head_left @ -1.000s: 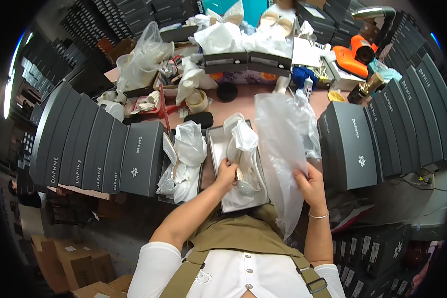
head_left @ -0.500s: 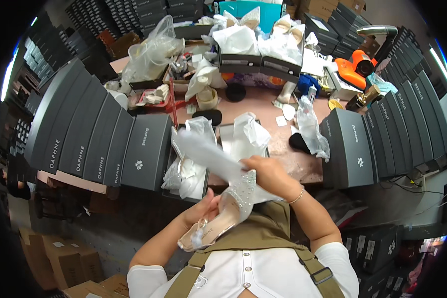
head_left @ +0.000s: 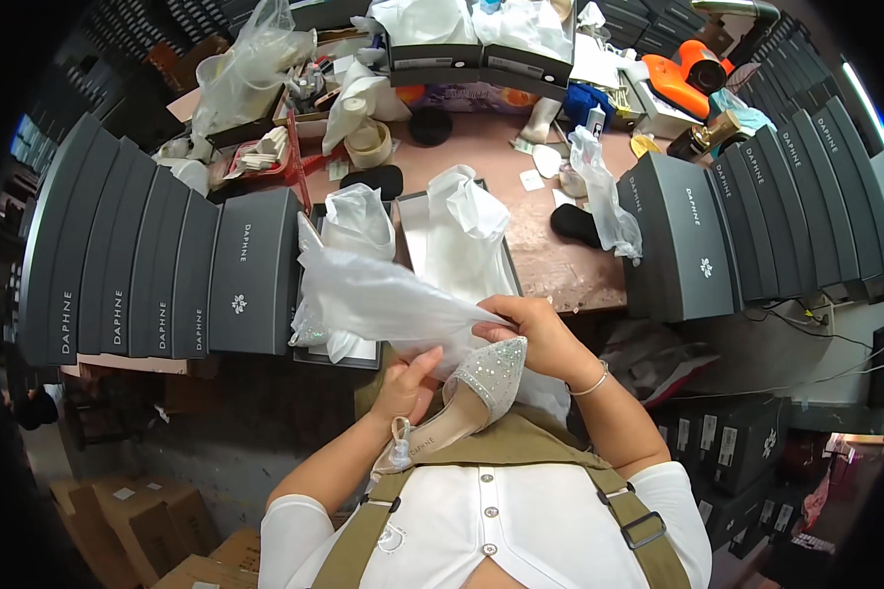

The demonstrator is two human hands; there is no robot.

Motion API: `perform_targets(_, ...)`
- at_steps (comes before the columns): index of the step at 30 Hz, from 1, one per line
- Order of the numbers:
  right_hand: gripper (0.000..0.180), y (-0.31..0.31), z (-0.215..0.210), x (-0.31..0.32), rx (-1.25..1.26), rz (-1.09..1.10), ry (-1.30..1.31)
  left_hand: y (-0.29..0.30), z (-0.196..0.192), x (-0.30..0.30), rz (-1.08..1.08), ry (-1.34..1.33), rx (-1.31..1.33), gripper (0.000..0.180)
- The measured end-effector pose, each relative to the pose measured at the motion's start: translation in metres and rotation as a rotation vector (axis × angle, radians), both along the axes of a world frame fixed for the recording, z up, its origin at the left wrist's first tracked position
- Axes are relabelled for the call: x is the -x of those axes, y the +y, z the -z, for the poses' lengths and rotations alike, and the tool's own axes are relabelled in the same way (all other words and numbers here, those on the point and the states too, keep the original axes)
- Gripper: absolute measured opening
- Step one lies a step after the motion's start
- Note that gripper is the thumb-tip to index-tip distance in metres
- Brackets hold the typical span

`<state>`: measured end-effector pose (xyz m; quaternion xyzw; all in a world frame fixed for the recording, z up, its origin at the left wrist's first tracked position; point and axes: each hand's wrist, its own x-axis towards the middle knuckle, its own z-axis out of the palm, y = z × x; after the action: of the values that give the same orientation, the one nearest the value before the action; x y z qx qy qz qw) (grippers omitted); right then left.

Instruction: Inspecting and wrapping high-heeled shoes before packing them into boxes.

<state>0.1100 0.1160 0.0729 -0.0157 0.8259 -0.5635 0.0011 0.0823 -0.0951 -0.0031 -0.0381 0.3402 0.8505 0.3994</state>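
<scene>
A pointed, glittery silver shoe point(head_left: 491, 381) with a pale insole and an ankle strap lies tilted against my apron, toe up to the right. My left hand point(head_left: 408, 388) is curled at its side, thumb raised, with the fingertips partly hidden behind the shoe. Just above the toe, my right hand point(head_left: 530, 334) pinches the end of a thin white wrapping sheet point(head_left: 373, 294). That sheet stretches leftward over an open shoebox point(head_left: 336, 355) holding white wrapping and part of another glittery shoe. Beside it stands a second open box point(head_left: 511, 263) lined with white paper.
Stacked dark grey shoeboxes flank me at left point(head_left: 250, 265) and right point(head_left: 683, 236). On the pink table point(head_left: 550, 280) lie a black pad point(head_left: 573, 226), tape rolls point(head_left: 368, 145) and a red basket point(head_left: 265, 152). Packed boxes point(head_left: 437, 64) and an orange tool point(head_left: 678, 83) sit farther back.
The view has shifted, and the table's things sit higher and more to the left. The blurred white sheet is now spread out leftward from my right hand. The shoe rests closer against my apron.
</scene>
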Motion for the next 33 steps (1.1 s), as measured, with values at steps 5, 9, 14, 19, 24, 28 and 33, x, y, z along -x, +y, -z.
perform_targets(5, 0.019, 0.008, 0.01, 0.0, -0.022, -0.034, -0.158, -0.002, -0.019, 0.003, 0.146, -0.033, -0.142, 0.053)
perform_targets(9, 0.019, 0.014, 0.017, 0.011, -0.053, -0.095, -0.099, -0.003, -0.005, 0.01, 0.363, -0.002, 0.118, 0.055)
perform_targets(14, 0.018, 0.014, 0.025, 0.013, 0.105, -0.065, -0.113, 0.0, -0.013, 0.005, 0.213, 0.161, 0.292, 0.052)
perform_targets(19, 0.019, 0.022, 0.037, -0.001, 0.128, -0.054, -0.294, -0.008, 0.007, 0.003, 0.174, 0.287, 0.402, 0.045)
perform_targets(24, 0.016, 0.015, 0.032, 0.016, -0.055, -0.046, -0.122, -0.018, 0.045, 0.004, 0.152, 0.17, 0.392, 0.04)
perform_targets(28, 0.02, 0.02, 0.034, 0.027, 0.077, -0.084, -0.139, -0.019, 0.036, 0.01, 0.095, 0.375, 0.475, 0.046)
perform_targets(33, 0.033, 0.027, 0.023, 0.036, -0.076, -0.191, 0.055, -0.007, 0.002, 0.022, 0.159, 0.516, 0.508, 0.046)
